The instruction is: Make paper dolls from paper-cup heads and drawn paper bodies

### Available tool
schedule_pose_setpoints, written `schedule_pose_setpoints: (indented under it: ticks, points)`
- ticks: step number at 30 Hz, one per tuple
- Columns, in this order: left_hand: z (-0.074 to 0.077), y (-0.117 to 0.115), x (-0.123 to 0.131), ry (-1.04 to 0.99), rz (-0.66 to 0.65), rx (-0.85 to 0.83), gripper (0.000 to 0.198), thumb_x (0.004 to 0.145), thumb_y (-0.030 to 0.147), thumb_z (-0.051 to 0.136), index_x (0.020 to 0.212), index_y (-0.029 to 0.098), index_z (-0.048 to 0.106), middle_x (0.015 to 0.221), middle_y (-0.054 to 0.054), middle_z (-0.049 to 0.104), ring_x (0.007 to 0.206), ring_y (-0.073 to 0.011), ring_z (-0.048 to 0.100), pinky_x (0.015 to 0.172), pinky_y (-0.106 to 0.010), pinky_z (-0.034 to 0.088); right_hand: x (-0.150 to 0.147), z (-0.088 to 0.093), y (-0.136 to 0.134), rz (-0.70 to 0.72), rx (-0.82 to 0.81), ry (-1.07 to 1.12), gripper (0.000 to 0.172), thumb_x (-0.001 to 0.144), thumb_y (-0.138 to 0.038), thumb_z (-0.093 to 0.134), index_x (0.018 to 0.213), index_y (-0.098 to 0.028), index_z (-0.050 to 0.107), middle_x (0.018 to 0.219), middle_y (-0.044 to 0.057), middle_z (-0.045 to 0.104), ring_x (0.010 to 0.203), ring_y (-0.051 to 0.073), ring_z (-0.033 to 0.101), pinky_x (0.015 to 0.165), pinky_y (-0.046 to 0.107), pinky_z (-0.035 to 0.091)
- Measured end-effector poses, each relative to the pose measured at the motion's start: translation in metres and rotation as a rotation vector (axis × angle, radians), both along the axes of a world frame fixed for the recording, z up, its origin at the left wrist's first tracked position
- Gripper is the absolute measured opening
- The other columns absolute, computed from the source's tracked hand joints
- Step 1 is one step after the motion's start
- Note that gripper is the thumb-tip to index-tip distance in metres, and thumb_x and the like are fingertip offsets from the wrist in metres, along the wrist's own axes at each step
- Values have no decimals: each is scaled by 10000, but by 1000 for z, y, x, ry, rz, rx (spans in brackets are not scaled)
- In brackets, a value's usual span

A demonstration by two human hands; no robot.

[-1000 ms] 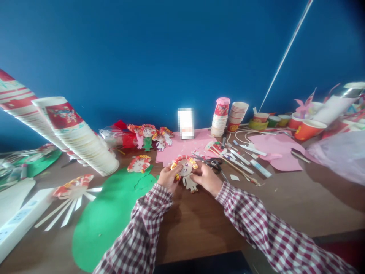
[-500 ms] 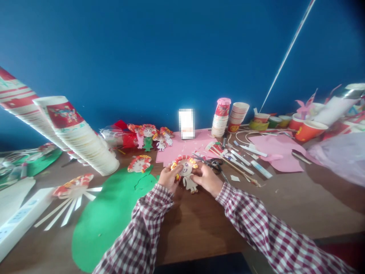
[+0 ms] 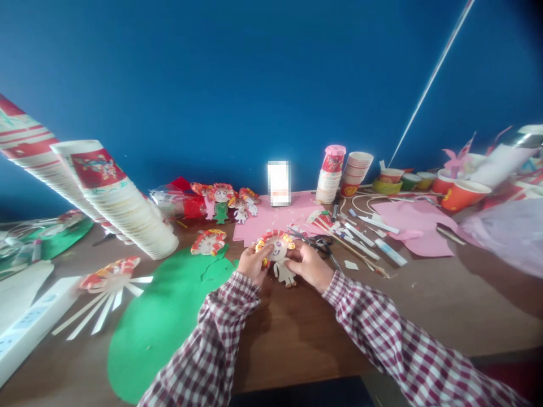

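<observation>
A small paper doll [image 3: 279,253] with a round drawn face, curled red and yellow paper-cup hair and a pale cut-out body lies on the brown table [image 3: 297,333] in front of me. My left hand [image 3: 251,264] pinches its left side, fingers closed on the hair. My right hand [image 3: 309,265] grips its right side the same way. Both sleeves are red and white check. Black scissors [image 3: 321,244] lie just right of my right hand.
A green paper sheet [image 3: 165,316] lies at left, pink sheets [image 3: 407,226] behind and right. Tilted stacks of paper cups [image 3: 123,209] lean at left. More finished dolls [image 3: 221,204], upright cup stacks [image 3: 331,175], sticks, paper strips and coloured cups [image 3: 460,193] crowd the back.
</observation>
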State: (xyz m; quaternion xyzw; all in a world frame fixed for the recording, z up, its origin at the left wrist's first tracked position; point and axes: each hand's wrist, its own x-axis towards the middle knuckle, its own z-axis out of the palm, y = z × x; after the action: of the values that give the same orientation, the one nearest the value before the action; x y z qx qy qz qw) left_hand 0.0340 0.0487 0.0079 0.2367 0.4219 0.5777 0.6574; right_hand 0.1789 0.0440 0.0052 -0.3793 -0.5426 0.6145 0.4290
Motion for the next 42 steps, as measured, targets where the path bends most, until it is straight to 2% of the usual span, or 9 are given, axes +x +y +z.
schedule_pose_setpoints:
  ticks: [5,14,23,26,30,33,42]
  points:
    - [0,0,1,7,17,8,276,573,136,778,804,94,633,670,-51,684,580,-148,637,533,-228,506,0,-2,1,-1,10,5,367,632,-109,638,982,-192,565,857,33,723,786,209,687,716,323,544]
    - [3,-2,1,22,-7,60,384,517,207,824,831,87,639,708,-71,690,667,-200,662,618,-287,523,0,0,0,5,-1,3,346,640,-117,643,960,-202,544,864,28,719,809,214,690,740,336,547]
    - [6,-3,4,72,25,111,451,439,276,862,792,108,636,642,-36,679,563,-153,634,562,-249,507,-1,-1,0,-55,-8,-25,360,671,-163,670,999,-201,527,880,36,703,837,225,685,766,359,552]
    - [8,-3,4,99,38,118,434,413,291,870,726,117,626,595,-16,665,498,-119,598,514,-219,485,0,-3,1,-27,7,-22,362,649,-153,687,974,-201,534,875,33,700,840,227,682,773,360,550]
    - [9,-2,1,142,24,117,443,404,279,872,739,110,637,598,-22,665,476,-112,581,454,-198,441,3,-3,2,22,36,-15,352,660,-167,686,979,-197,540,870,34,700,793,214,683,738,347,554]
    - [7,-2,-1,165,18,122,441,422,281,867,758,106,642,590,-19,658,466,-108,570,457,-201,435,3,-2,1,4,44,-24,352,661,-168,684,985,-200,548,881,36,701,788,212,683,723,336,555]
    - [-10,4,-2,179,14,176,456,477,298,848,841,105,653,713,-62,697,620,-174,648,626,-282,514,2,0,1,-56,77,-132,406,652,-172,691,1027,-190,538,931,50,679,831,217,668,735,339,549]
